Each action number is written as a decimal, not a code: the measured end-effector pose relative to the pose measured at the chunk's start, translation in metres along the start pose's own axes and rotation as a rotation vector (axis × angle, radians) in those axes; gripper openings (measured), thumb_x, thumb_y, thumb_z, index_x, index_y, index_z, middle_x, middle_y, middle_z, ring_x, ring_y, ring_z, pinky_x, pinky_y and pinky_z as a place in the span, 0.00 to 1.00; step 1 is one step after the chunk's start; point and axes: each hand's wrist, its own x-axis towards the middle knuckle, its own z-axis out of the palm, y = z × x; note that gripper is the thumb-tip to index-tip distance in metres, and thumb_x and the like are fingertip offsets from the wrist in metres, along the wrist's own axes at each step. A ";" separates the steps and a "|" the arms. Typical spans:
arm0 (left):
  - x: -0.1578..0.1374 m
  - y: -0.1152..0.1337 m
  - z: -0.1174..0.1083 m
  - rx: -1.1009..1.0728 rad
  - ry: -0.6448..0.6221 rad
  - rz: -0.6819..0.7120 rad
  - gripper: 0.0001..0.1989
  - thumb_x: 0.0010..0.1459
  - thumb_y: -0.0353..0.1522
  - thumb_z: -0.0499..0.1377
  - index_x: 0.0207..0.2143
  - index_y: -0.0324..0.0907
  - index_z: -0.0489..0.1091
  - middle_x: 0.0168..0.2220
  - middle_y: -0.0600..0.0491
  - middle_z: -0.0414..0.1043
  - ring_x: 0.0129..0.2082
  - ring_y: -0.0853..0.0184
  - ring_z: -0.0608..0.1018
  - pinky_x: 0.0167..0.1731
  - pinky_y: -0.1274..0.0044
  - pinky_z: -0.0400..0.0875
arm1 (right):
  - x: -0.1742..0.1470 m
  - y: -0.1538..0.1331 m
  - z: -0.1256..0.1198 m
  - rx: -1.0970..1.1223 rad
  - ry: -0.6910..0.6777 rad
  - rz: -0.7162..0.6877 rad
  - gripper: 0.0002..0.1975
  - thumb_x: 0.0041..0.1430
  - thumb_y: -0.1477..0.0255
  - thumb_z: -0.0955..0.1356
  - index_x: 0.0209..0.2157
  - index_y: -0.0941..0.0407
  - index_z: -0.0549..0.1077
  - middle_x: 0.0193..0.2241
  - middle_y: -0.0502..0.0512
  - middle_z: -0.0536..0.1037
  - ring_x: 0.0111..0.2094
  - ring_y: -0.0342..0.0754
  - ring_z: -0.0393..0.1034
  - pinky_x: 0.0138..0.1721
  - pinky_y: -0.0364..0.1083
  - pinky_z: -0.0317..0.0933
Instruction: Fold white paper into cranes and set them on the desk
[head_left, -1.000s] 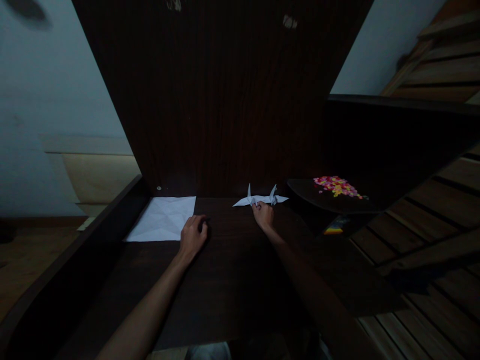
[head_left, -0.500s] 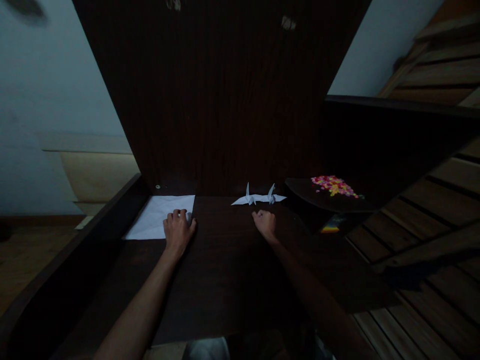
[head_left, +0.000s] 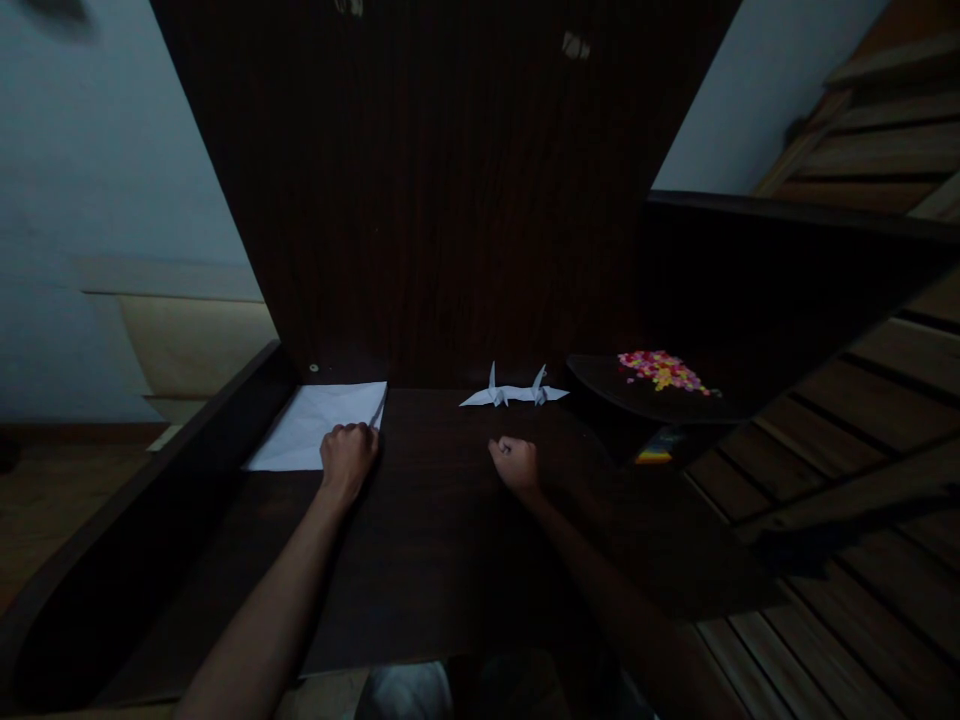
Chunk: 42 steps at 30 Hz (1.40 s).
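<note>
A sheet of white paper (head_left: 296, 425) with faint creases lies at the left of the dark wooden desk. My left hand (head_left: 349, 455) is closed at its lower right part, the fingers curled over the edge; the fingertips are hidden. To the right, my right hand (head_left: 516, 463) rests as a loose fist over the desk, with nothing showing in it. Just beyond that hand stand two white folded paper cranes (head_left: 496, 396) (head_left: 541, 394), side by side, wings and necks pointing up. The fist does not touch them.
On a raised corner shelf (head_left: 600, 385) at the right lies a heap of small pink, red and yellow pieces (head_left: 664, 370). Beneath it is a small item with a rainbow-coloured edge (head_left: 654, 455). A dark side panel (head_left: 150, 520) bounds the desk on the left; a tall back panel (head_left: 450, 200) rises behind.
My left hand's spread fingers have curled closed at the paper's edge. My right fist has drawn slightly back from the cranes. The whole view has shifted a little.
</note>
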 end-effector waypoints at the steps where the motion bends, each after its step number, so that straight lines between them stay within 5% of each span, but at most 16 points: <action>1: 0.000 0.001 0.000 0.000 -0.006 -0.002 0.22 0.59 0.37 0.44 0.33 0.33 0.75 0.30 0.37 0.75 0.33 0.52 0.76 0.31 0.69 0.65 | 0.000 0.000 0.000 0.012 -0.006 -0.010 0.20 0.50 0.65 0.62 0.10 0.56 0.56 0.10 0.45 0.56 0.15 0.38 0.50 0.20 0.40 0.44; 18: 0.000 0.002 0.000 -0.043 0.026 0.005 0.17 0.59 0.35 0.47 0.35 0.35 0.72 0.35 0.41 0.73 0.38 0.56 0.74 0.32 0.73 0.64 | 0.000 -0.003 0.000 0.286 -0.133 -0.041 0.21 0.49 0.63 0.64 0.10 0.56 0.55 0.11 0.44 0.54 0.16 0.38 0.51 0.21 0.41 0.45; 26: -0.016 0.008 -0.021 -0.061 0.231 0.142 0.13 0.59 0.32 0.49 0.30 0.37 0.71 0.30 0.45 0.72 0.34 0.59 0.72 0.31 0.73 0.62 | -0.003 -0.011 0.003 0.504 -0.286 0.052 0.22 0.53 0.55 0.63 0.15 0.57 0.64 0.13 0.49 0.66 0.15 0.40 0.60 0.19 0.40 0.54; 29: -0.032 0.025 -0.033 -0.078 0.324 0.275 0.12 0.59 0.32 0.50 0.27 0.38 0.70 0.28 0.46 0.71 0.32 0.61 0.72 0.31 0.73 0.62 | -0.006 -0.021 0.003 0.740 -0.410 0.168 0.23 0.51 0.51 0.63 0.22 0.58 0.68 0.19 0.52 0.72 0.17 0.42 0.64 0.16 0.39 0.55; 34: -0.075 0.073 -0.043 -0.200 0.340 0.499 0.09 0.58 0.29 0.52 0.27 0.40 0.68 0.26 0.49 0.70 0.28 0.65 0.72 0.30 0.75 0.63 | -0.015 -0.039 -0.007 1.251 -0.675 0.360 0.28 0.47 0.47 0.64 0.38 0.57 0.70 0.39 0.60 0.76 0.34 0.50 0.72 0.26 0.45 0.66; 39: -0.096 0.100 -0.033 -0.421 0.171 0.698 0.09 0.59 0.29 0.51 0.28 0.40 0.68 0.27 0.51 0.71 0.28 0.67 0.73 0.29 0.76 0.66 | -0.023 -0.035 -0.010 1.070 -0.524 0.441 0.24 0.35 0.58 0.74 0.33 0.58 0.72 0.32 0.56 0.79 0.32 0.50 0.72 0.28 0.44 0.65; 42: -0.082 0.089 -0.026 -0.506 0.128 0.619 0.12 0.61 0.35 0.50 0.30 0.40 0.70 0.30 0.49 0.73 0.31 0.66 0.75 0.33 0.76 0.68 | -0.025 -0.019 -0.013 0.951 -0.453 0.438 0.22 0.28 0.64 0.76 0.28 0.59 0.72 0.30 0.56 0.79 0.31 0.52 0.73 0.31 0.46 0.65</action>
